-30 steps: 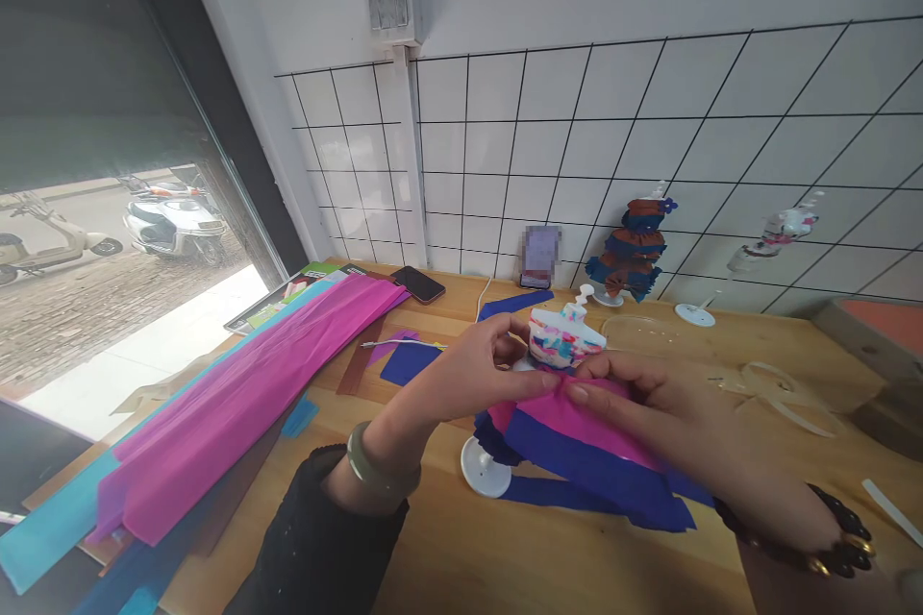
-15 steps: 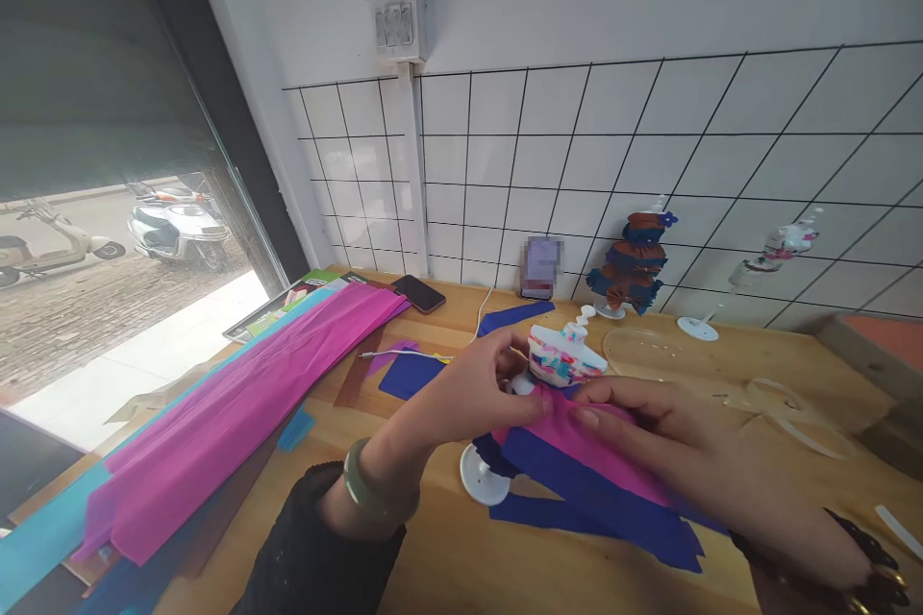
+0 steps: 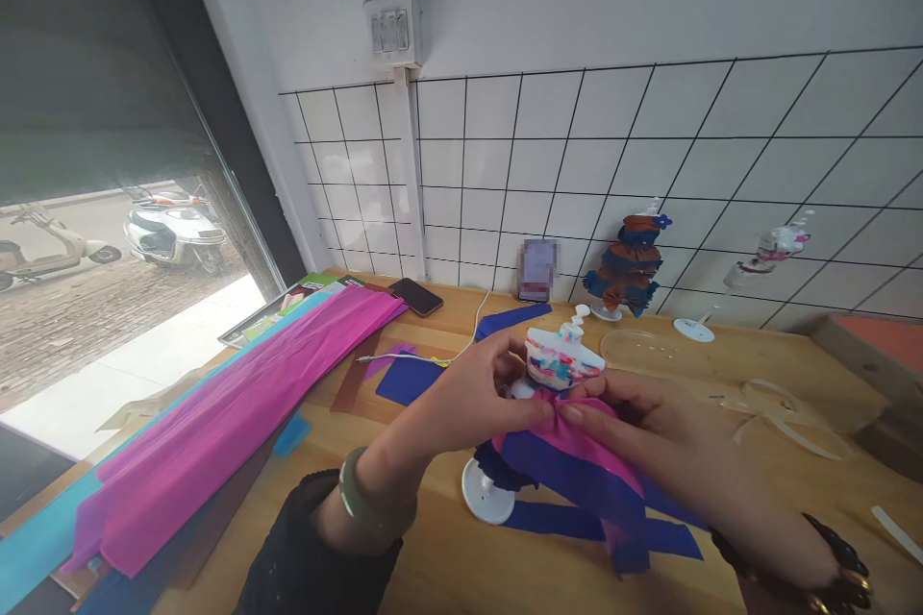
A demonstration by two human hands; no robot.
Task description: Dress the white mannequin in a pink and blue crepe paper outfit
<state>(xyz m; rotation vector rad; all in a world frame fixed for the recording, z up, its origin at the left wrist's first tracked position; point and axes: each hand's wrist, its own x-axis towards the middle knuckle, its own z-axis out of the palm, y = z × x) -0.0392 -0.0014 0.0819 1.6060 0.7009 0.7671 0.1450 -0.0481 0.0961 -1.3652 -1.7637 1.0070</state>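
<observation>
Between my hands is a small dress-form mannequin with a white bodice (image 3: 564, 360) splashed with pink, blue and red. It leans to one side over its round white base (image 3: 486, 492). Pink crepe paper (image 3: 587, 430) is bunched at its waist, with dark blue paper (image 3: 562, 463) hanging below. My left hand (image 3: 497, 389) wraps behind the waist, its thumb pressing the pink paper. My right hand (image 3: 641, 413) pinches a fold of the same paper, thumb beside my left thumb. The form's back is hidden by my fingers.
Long pink crepe sheets (image 3: 252, 413) lie on the left with blue ones under them. Toward the wall are a dark phone (image 3: 416, 297), a white cable (image 3: 477, 322) and a mannequin in blue and brown ruffles (image 3: 626, 259). A cardboard box (image 3: 858, 346) stands at right.
My right hand has shifted left, closer to my left thumb, gathering the pink paper tighter. The dark blue paper's loose end has swung left and now hangs downward.
</observation>
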